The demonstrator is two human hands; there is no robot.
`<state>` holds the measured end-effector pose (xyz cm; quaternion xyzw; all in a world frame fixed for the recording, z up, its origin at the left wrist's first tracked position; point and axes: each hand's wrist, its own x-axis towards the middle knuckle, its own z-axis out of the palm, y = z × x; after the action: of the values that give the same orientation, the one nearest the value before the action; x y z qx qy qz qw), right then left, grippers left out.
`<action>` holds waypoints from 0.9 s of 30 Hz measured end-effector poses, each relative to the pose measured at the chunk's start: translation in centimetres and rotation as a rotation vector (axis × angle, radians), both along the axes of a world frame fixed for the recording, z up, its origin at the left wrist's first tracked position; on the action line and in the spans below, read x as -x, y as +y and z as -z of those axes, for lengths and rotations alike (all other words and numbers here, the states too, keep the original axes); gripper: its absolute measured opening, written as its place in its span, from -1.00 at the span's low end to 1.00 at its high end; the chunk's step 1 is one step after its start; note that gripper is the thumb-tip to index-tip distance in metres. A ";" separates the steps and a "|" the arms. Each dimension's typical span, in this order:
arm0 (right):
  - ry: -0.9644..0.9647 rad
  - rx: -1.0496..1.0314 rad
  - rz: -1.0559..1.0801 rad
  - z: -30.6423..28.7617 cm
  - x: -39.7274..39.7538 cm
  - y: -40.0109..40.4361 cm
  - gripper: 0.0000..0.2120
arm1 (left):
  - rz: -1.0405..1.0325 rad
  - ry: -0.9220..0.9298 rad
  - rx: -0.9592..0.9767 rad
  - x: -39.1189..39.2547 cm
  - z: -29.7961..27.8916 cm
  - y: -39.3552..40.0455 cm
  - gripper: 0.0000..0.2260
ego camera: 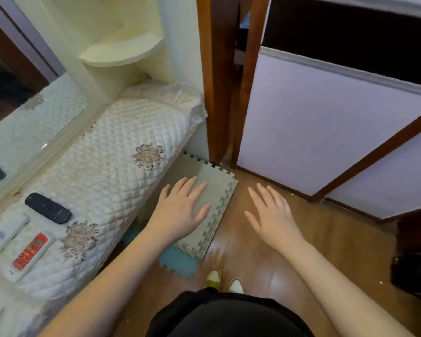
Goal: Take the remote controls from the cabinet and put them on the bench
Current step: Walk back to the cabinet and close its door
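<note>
Three remote controls lie on the quilted white bench (pixel 122 147) at the left: a black one (pixel 48 208), a white one (pixel 4 233) and a white one with red buttons (pixel 28 255). My left hand (pixel 180 206) hovers flat with spread fingers over the floor mats, right of the bench. My right hand (pixel 270 214) is stretched out flat above the wooden floor, holding nothing. The cabinet is not clearly in view.
Beige foam mats (pixel 214 212) and a blue mat (pixel 178 262) lie on the wooden floor by the bench. A mirror (pixel 22 113) lines the wall left of the bench. A curved cream shelf (pixel 124 53) stands above it. A wooden-framed sliding door (pixel 326 132) is at the right.
</note>
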<state>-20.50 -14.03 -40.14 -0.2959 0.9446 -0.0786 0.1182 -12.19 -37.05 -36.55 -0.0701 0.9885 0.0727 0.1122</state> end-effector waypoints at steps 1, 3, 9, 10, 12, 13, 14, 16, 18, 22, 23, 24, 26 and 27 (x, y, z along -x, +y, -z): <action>-0.006 -0.009 0.037 0.0 0.1 0.5 -0.41 | 0.041 -0.002 0.001 1.1 0.2 0.2 -0.43; -0.005 -0.005 0.116 -0.1 0.1 1.6 -0.41 | 0.115 0.015 0.001 3.4 0.6 1.0 -0.45; 0.008 -0.036 0.333 -0.5 -0.3 6.2 -0.42 | 0.379 0.071 -0.008 9.3 0.0 6.5 -0.47; 0.013 -0.036 0.373 -0.6 -0.4 7.1 -0.42 | 0.430 0.084 0.004 10.2 -0.2 7.7 -0.46; 0.029 -0.036 0.458 -0.9 -0.7 8.9 -0.41 | 0.522 0.100 0.034 11.9 -0.7 10.3 -0.43; 0.033 -0.037 0.505 -1.0 -0.9 9.9 -0.42 | 0.565 0.106 0.044 12.7 -0.9 11.7 -0.42; 0.037 -0.037 0.551 -1.1 -1.1 11.1 -0.42 | 0.608 0.110 0.046 13.3 -1.1 13.1 -0.40; 0.058 -0.040 0.637 -1.4 -1.7 13.6 -0.43 | 0.688 0.103 0.039 14.3 -1.5 16.4 -0.37; 0.076 -0.047 0.714 -1.7 -2.2 16.3 -0.43 | 0.760 0.108 0.035 15.0 -1.9 19.7 -0.37; 0.101 -0.060 0.893 -2.5 -3.3 23.1 -0.43 | 0.905 0.098 0.026 16.3 -2.2 27.8 -0.45; 0.110 -0.065 0.922 -2.8 -3.6 25.0 -0.44 | 0.934 0.078 0.024 16.5 -2.2 29.9 -0.46; 0.117 -0.071 0.946 -3.1 -3.9 26.8 -0.44 | 0.961 0.055 0.029 16.7 -2.3 32.1 -0.45; 0.114 -0.075 1.001 -3.8 -4.5 30.5 -0.44 | 1.013 0.025 0.048 16.7 -2.7 36.4 -0.45; 0.107 -0.066 1.028 -4.2 -4.7 32.2 -0.44 | 1.038 0.022 0.054 16.6 -3.0 38.5 -0.45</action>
<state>-15.80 18.15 -35.94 0.2070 0.9746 -0.0816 0.0252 -28.76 1.41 -33.58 0.4273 0.8958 -0.0173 0.1211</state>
